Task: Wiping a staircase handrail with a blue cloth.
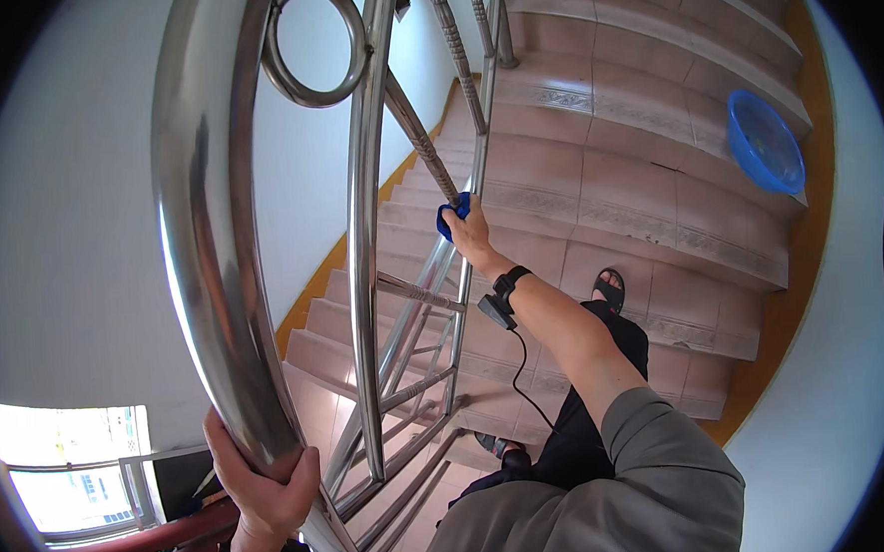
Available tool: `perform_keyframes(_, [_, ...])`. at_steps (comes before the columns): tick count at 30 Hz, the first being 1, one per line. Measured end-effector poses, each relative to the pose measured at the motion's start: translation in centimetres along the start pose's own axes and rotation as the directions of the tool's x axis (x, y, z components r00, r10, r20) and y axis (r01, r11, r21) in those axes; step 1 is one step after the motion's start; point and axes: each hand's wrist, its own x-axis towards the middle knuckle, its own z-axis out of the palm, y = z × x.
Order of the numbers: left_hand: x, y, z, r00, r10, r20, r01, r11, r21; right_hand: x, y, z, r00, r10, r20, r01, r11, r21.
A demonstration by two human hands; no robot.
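My left hand (262,484) grips the thick stainless-steel handrail (219,250) at the lower left, its fingers wrapped around the tube. My right arm reaches forward and my right hand (471,233) holds a blue cloth (446,219) around the lower end of a slanted, ribbed metal baluster (421,138), near where it meets a long smooth rail. An upright steel post (365,242) stands between my two hands. Above it, a metal ring (314,44) joins the handrail to the railing. Each wrist wears a black strap with a device; a cable hangs from the right one.
Tiled stairs (624,169) curve up on the right, with my sandalled feet on them. A blue plastic basin (765,141) sits on a step near the right wall. Dark red rails (148,542) and a bright window (70,472) are at the lower left.
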Motion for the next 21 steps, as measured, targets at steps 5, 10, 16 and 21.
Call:
perform_keyframes(5, [0.8, 1.4, 0.0, 1.000, 0.017, -0.025, -0.018, 1.000, -0.021, 0.3, -7.5, -0.2, 0.998, -0.020, 0.060, 0.023, 0.998, -0.056])
perform_keyframes(10, [1.1, 2.2, -0.2, 0.999, 0.015, -0.038, -0.016, 0.999, -0.040, 1.7, -16.4, 0.1, 0.962, -0.261, 0.078, 0.268, 0.959, -0.092])
perform_keyframes(16, [1.0, 2.2, -0.5, 0.999, 0.015, -0.049, -0.019, 0.996, -0.090, 2.0, -26.5, -0.6, 0.876, -0.464, 0.128, 0.477, 0.873, -0.100])
perform_keyframes(21, [1.0, 2.3, -0.8, 0.999, -0.011, -0.032, 0.009, 0.997, -0.073, 2.6, -29.6, -1.2, 0.775, -0.612, 0.157, 0.631, 0.741, -0.231])
